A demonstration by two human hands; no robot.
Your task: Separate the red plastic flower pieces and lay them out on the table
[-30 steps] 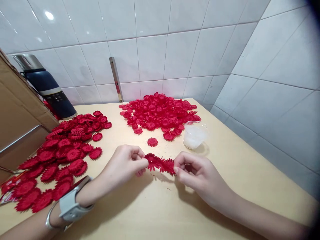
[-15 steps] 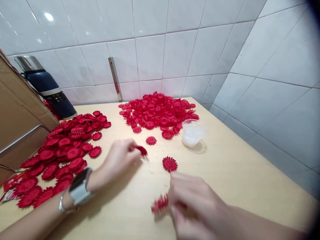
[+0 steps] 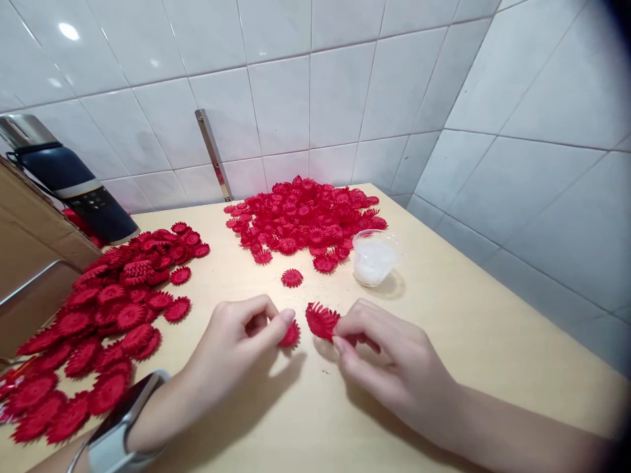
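Between thumb and fingers, my left hand point(image 3: 241, 348) pinches a small red scalloped disc point(image 3: 290, 334) just above the table. Facing it, my right hand point(image 3: 394, 358) grips a red petalled piece point(image 3: 321, 320) by its right edge, tilted up. A narrow gap separates the two pieces. Whether the right hand's piece is one layer or several, I cannot tell. One loose red disc point(image 3: 292, 278) lies flat beyond my hands. A watch is on my left wrist.
A large heap of red discs point(image 3: 300, 217) lies at the back, another point(image 3: 123, 302) at the left. A clear cup point(image 3: 374, 257) with white contents stands right of the back heap. A dark bottle point(image 3: 73, 184) and cardboard box point(image 3: 34, 230) are at far left.
My left hand has turned and come nearer with its disc. My right hand has moved up beside it with a red piece. The disc that lay by my right hand is no longer seen separately.
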